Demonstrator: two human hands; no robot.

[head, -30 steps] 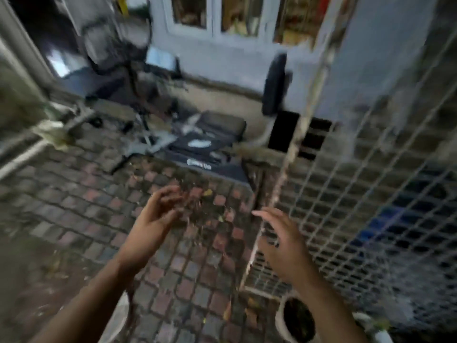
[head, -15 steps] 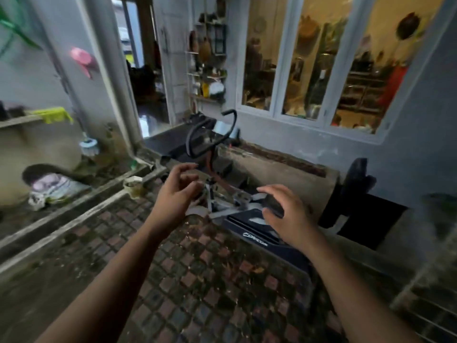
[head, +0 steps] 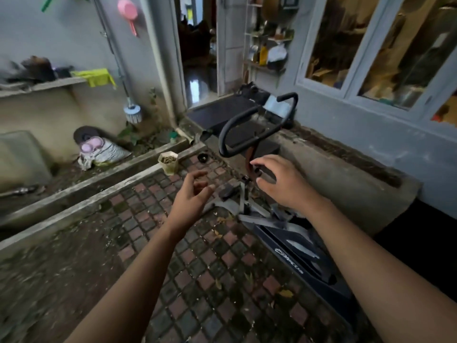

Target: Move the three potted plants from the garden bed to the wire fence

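Observation:
Both my hands are stretched out in front of me over the brick paving and hold nothing. My left hand [head: 191,194] has its fingers loosely curled and apart. My right hand [head: 282,184] is spread, palm down, above the bike frame. A small cream pot [head: 168,162] filled with dark soil stands on the paving beside the concrete curb [head: 81,204] of the garden bed [head: 103,167], beyond my left hand. The bed runs along the left wall. The wire fence is out of view.
An exercise bike [head: 257,134] with black handlebars stands just ahead on the right, its base by my right arm. A grey bag [head: 103,152] lies in the bed. A brush [head: 133,112] leans on the wall. An open doorway [head: 197,58] lies ahead, windows at right.
The view has swung left, away from the wire fence and the white pots at its foot, toward the garden bed and doorway. Both hands stay raised and hold nothing.

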